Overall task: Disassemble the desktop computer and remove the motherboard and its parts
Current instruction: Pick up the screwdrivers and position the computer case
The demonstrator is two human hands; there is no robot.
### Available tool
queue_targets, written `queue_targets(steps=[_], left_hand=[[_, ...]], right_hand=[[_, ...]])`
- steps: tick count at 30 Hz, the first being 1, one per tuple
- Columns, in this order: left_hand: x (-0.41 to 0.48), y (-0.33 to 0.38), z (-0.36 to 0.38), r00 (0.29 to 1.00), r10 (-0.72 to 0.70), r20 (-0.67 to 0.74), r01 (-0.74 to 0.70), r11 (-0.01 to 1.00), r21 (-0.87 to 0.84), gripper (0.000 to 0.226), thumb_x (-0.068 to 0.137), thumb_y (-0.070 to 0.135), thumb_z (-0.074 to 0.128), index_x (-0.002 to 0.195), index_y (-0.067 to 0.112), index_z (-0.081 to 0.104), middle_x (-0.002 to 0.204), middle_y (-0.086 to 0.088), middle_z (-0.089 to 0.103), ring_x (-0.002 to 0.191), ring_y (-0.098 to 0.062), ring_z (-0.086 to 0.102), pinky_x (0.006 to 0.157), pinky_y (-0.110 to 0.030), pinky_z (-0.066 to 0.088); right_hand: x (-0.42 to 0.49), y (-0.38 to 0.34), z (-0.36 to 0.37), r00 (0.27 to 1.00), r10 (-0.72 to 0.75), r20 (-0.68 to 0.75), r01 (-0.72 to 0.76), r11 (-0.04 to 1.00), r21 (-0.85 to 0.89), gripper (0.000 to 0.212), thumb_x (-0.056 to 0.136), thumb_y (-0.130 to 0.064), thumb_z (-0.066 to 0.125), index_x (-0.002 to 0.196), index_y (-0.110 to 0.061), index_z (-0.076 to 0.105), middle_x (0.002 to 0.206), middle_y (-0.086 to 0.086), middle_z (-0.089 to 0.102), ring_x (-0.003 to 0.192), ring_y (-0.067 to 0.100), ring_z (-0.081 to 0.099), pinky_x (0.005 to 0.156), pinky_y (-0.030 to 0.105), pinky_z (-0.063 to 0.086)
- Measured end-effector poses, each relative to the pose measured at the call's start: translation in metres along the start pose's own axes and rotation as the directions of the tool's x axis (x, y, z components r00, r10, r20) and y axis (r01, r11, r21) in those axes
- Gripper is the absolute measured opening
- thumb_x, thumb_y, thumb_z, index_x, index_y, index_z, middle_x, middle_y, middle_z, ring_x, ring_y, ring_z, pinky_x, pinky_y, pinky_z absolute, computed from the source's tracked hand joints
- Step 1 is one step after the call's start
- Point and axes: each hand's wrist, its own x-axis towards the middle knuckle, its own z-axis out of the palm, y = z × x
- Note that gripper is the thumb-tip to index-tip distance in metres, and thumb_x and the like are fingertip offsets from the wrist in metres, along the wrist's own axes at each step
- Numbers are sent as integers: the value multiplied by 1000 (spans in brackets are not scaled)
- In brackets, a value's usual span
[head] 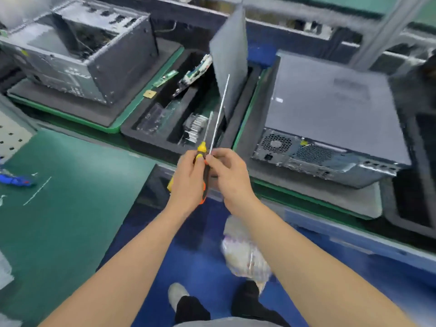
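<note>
My left hand [188, 180] grips two screwdrivers by their handles: a yellow-handled one [201, 147] and a black and orange one [206, 178]. My right hand [230, 171] pinches the base of the long thin shaft [220, 112], which points up and away. A closed grey desktop computer [330, 114] lies flat on a black foam pad at the right, rear ports toward me. An opened computer case [77, 55] stands on another pad at the far left. Between them a black foam tray [146, 140] holds circuit boards [193, 74], a heatsink [194, 128] and an upright grey side panel [230, 57].
A green mat [70, 197] covers the bench at the left, with a loose thin metal rod [37, 191] and a blue tool [14, 180] on it. Below is blue floor, a plastic bag [245, 251] and my shoes. A metal frame post [382, 29] rises at the far right.
</note>
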Motion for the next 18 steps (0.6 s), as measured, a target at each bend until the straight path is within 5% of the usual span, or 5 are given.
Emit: queue_targets(steps=[5, 10, 18], left_hand=[[1, 92, 119, 975, 167, 143, -163, 986, -41, 26, 107, 26, 50, 125, 18, 67, 116, -3, 64, 112, -17, 59, 102, -41, 46], [-20, 160, 230, 900, 266, 345, -234, 963, -132, 29, 103, 35, 54, 120, 20, 72, 106, -2, 73, 103, -23, 67, 95, -49, 53], [-61, 199, 361, 851, 245, 464, -190, 968, -162, 21, 95, 32, 72, 114, 26, 76, 89, 12, 78, 85, -1, 73, 85, -38, 62]], right_hand=[[-6, -67, -138, 950, -230, -211, 217, 973, -83, 14, 97, -19, 69, 109, -13, 70, 102, 12, 73, 93, 20, 69, 88, 57, 58], [-26, -103, -268, 872, -316, -374, 278, 948, -153, 15, 99, -22, 66, 111, -17, 72, 108, 6, 75, 108, 28, 69, 96, 55, 55], [-52, -99, -408, 784, -273, -557, 206, 962, -182, 19, 104, -24, 58, 110, -17, 75, 100, 8, 76, 93, 27, 72, 83, 47, 59]])
